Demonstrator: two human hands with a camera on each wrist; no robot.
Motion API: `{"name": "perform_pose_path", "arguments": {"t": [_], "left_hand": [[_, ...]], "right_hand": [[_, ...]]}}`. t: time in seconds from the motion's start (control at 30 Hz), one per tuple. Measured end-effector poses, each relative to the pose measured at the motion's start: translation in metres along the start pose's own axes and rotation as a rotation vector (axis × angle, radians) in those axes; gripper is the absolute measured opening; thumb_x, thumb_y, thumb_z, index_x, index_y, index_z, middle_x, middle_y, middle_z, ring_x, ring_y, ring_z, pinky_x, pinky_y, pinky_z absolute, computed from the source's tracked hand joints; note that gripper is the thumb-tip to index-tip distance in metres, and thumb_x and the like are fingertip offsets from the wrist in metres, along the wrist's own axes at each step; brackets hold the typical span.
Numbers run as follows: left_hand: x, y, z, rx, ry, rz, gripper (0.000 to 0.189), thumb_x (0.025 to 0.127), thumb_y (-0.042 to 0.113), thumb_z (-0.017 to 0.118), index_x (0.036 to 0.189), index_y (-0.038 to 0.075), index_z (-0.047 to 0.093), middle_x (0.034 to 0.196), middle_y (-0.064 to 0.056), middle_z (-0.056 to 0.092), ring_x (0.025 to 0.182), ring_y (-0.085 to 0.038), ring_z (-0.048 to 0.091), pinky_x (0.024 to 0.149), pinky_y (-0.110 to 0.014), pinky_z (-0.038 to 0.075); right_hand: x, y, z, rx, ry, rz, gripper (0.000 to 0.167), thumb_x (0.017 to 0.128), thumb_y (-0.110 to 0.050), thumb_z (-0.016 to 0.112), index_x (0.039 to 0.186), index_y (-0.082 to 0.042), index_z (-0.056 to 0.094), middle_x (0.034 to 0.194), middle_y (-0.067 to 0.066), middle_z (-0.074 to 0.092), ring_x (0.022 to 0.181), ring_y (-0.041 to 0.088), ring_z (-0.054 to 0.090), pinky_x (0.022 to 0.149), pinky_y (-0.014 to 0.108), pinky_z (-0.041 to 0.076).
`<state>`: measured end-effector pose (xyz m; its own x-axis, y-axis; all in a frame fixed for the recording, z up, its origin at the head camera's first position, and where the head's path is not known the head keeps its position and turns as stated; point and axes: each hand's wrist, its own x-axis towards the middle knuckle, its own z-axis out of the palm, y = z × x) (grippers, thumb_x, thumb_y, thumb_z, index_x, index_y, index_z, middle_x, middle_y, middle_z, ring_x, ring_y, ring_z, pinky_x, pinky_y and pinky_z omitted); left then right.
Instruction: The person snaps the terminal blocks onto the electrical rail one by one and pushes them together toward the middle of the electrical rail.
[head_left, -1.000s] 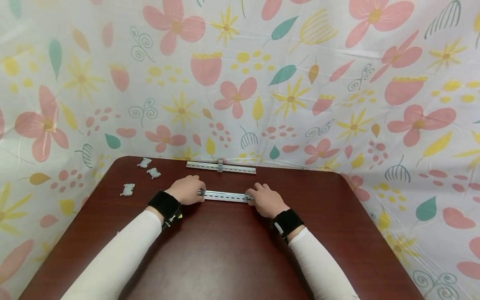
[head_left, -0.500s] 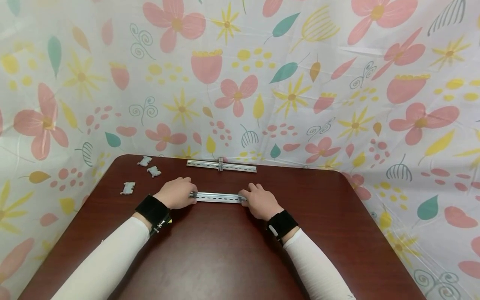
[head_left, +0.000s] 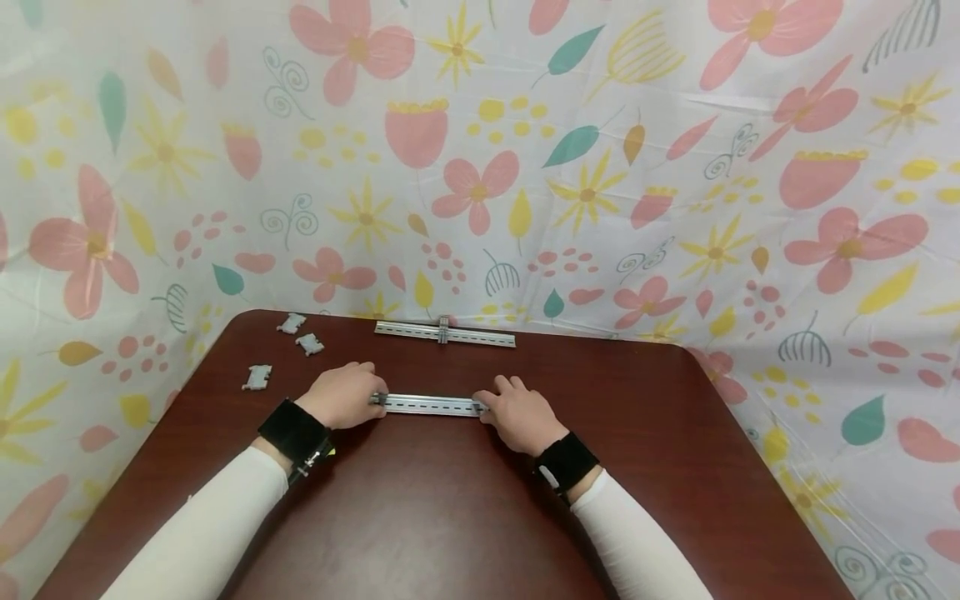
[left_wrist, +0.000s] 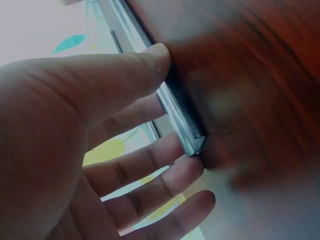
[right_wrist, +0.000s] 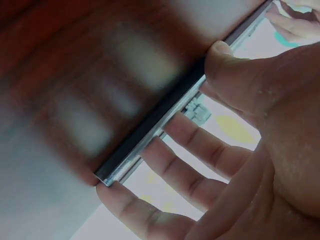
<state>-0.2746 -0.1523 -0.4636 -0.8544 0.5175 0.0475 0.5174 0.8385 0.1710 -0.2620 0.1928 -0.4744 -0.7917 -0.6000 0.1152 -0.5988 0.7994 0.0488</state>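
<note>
A slotted silver DIN rail (head_left: 431,406) lies crosswise between my two hands, close to or on the table. My left hand (head_left: 343,396) pinches its left end, thumb on the near edge and fingers at the far side. In the left wrist view the end of the rail (left_wrist: 181,117) sticks out past the thumb. The right hand (head_left: 522,417) grips the opposite end the same way. Seen from the right wrist, the rail (right_wrist: 137,149) runs between the thumb and several fingers. Both rail ends are partly hidden by the fingers in the head view.
Behind stands a second DIN rail (head_left: 480,337) near the table's back edge, with a grey clip-on block (head_left: 443,330) across it. Three grey plastic pieces lie at left: one nearer (head_left: 258,377), two farther back. The brown table (head_left: 442,508) meets a flowered cloth (head_left: 480,167).
Both hands have shifted left and slightly toward me, carrying the DIN rail along. The rear rail and the grey pieces stay where they were.
</note>
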Motion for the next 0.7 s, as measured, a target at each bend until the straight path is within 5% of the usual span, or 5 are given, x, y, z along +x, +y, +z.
{"name": "perform_pose_path", "arguments": {"t": [0.7], "left_hand": [[-0.0092,0.0043,-0.0022,0.003,0.031,0.015,0.016,0.095,0.028,0.091,0.107,0.019,0.086,0.096,0.002,0.06,0.09,-0.022,0.06,0.071,-0.042,0.057]], "right_hand": [[-0.0079,0.0045,-0.0091,0.058,-0.01,-0.049,0.037,0.104,-0.02,0.081,0.141,-0.016,0.076,0.103,0.007,0.058,0.09,0.023,0.05,0.067,0.036,0.049]]}}
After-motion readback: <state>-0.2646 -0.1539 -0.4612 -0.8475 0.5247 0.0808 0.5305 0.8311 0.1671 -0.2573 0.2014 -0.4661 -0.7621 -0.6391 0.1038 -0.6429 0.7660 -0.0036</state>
